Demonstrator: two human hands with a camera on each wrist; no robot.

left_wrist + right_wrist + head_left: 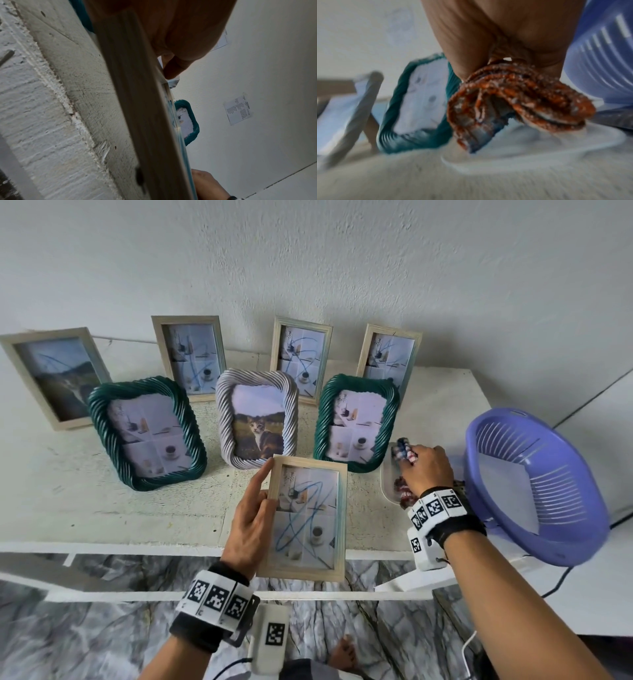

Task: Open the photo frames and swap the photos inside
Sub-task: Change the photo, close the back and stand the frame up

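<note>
A pale wooden photo frame [308,518] with a blue-scribbled collage photo is tilted up over the table's front edge. My left hand [263,491] grips its left side, thumb on the front and fingers behind. In the left wrist view the frame's edge [137,108] runs across the picture under my thumb [173,67]. My right hand [416,460] clutches a bunched red, white and blue cloth [404,451] above a white tray [388,484]. The cloth [522,100] hangs from the curled fingers in the blurred right wrist view.
Standing on the white table [137,547] are a white twisted frame with a cat photo [257,419] and two green twisted frames [147,433] [356,422]. Several wooden frames [190,354] lean on the wall. A purple basket [534,484] lies tipped at right.
</note>
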